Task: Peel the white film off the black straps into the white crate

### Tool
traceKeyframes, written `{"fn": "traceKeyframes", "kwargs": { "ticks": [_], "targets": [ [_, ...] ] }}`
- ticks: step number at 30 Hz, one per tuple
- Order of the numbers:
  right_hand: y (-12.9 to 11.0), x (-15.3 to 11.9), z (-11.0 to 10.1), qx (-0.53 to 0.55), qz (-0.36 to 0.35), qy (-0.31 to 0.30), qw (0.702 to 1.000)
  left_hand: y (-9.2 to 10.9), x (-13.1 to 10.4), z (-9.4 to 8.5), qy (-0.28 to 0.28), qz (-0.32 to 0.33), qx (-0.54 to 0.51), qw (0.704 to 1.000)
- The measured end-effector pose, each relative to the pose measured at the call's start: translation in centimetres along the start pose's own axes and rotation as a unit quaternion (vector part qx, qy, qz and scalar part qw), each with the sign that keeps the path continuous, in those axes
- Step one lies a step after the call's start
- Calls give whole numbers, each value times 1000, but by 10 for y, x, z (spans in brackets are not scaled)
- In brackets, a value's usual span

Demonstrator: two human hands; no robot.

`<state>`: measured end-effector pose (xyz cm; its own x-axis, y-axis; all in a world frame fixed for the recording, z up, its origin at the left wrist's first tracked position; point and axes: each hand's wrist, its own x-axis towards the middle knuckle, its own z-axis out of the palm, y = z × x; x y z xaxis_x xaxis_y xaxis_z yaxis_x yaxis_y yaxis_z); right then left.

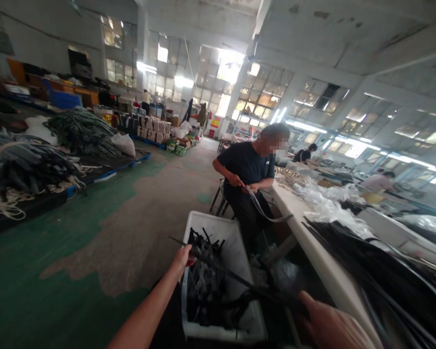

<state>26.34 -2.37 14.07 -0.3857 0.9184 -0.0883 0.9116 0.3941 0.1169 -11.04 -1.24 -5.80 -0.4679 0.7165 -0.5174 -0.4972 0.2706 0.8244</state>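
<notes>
2 hands point(183, 257) point(325, 317) pinching 1 black strip point(236, 277), its length stretched between them, over a white bin point(237, 245)

1. Right hand point(325, 312): blurred, its grip on the dark strap point(232, 275) unclear.
2. Black strips point(396, 276) on the surface point(292, 209): cut off by the right edge.
3. Distant person point(376, 183): too small for detail.
</notes>
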Motion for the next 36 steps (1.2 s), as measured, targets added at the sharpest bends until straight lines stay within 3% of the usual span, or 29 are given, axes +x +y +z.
{"fn": "traceKeyframes", "kwargs": {
  "ticks": [3,7,11,15,17,21,25,28,32,36],
  "targets": [
    [-24,2,-44,-75,28,-37,996,-16,-17,-6,-61,-58,36,996],
    [-43,19,-81,-121,65,11,990,-47,-68,3,-226,-159,-52,960],
    [-56,17,-82,-85,40,18,995,-68,-140,34,-339,-239,-132,900],
    [-67,-7,-58,-79,30,-7,996,-65,-189,81,-441,-255,-214,833],
    [-67,-24,-41,-82,32,-22,996,-60,-197,103,-439,-263,-265,817],
    [-59,-66,-4,-67,77,-61,993,-66,-187,127,-341,-304,-328,827],
    [-43,-119,35,-32,113,-98,988,-87,-155,125,-225,-320,-332,858],
    [-30,-160,66,7,127,-103,987,-94,-134,119,-173,-303,-334,876],
    [-14,-205,107,63,170,-125,976,-93,-127,118,-173,-278,-287,900],
    [-5,-229,138,163,191,-168,953,-93,-141,122,-235,-233,-233,915]
  ]
}}
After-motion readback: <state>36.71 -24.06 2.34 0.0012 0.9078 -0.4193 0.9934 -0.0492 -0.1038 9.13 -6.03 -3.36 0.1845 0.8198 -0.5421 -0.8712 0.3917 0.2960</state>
